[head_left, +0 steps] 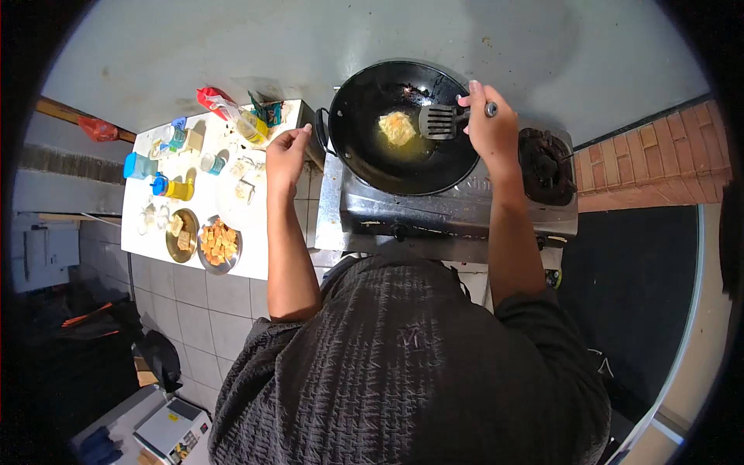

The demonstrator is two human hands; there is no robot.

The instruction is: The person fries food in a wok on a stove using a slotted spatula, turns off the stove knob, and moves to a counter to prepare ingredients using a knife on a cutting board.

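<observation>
The wok (363, 155) sits on the stove (457, 211), left of a burner (546, 167); in it, food (397, 129) lies left of the spatula (439, 122). Left of the stove, the table (139, 221) bears a bowl (193, 232) and plate (221, 269) along its near edge.

Dark charcoal short-sleeved shirt (333, 403) in crinkled, rib-textured fabric, and look at those puckered rows running down it! A small purplish stitched mark (411, 335) sits on it; loose dark sleeves (533, 306) stop high, leaving left hand (287, 155) and right hand (494, 132) bare.
</observation>
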